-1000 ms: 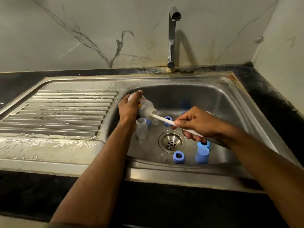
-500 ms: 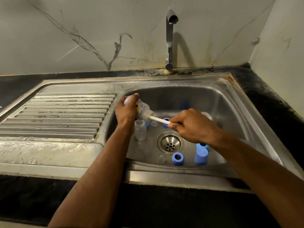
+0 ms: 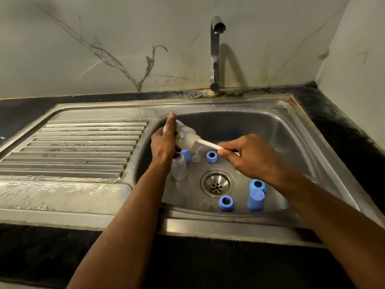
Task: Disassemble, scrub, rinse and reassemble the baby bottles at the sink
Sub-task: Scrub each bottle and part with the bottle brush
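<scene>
My left hand [image 3: 164,142] grips a clear baby bottle [image 3: 185,137] tilted over the sink basin [image 3: 291,142], its mouth toward the right. My right hand [image 3: 250,156] pinches the white handle of a bottle brush [image 3: 207,144] whose head is inside the bottle. Below them a second clear bottle [image 3: 179,167] stands upright on the basin floor. Blue screw rings [image 3: 211,157] [image 3: 226,202] [image 3: 258,185], a blue cap [image 3: 255,200], another blue cap [image 3: 186,154] and a clear teat [image 3: 196,157] lie around the drain [image 3: 217,183].
The tap [image 3: 215,53] rises behind the basin with no water running. A wet ribbed draining board [image 3: 79,147] lies to the left. Dark counter runs along the back and right under marbled walls.
The brush handle has slid back out of the bottle a little and my right hand has shifted right. My left hand keeps its grip on the bottle.
</scene>
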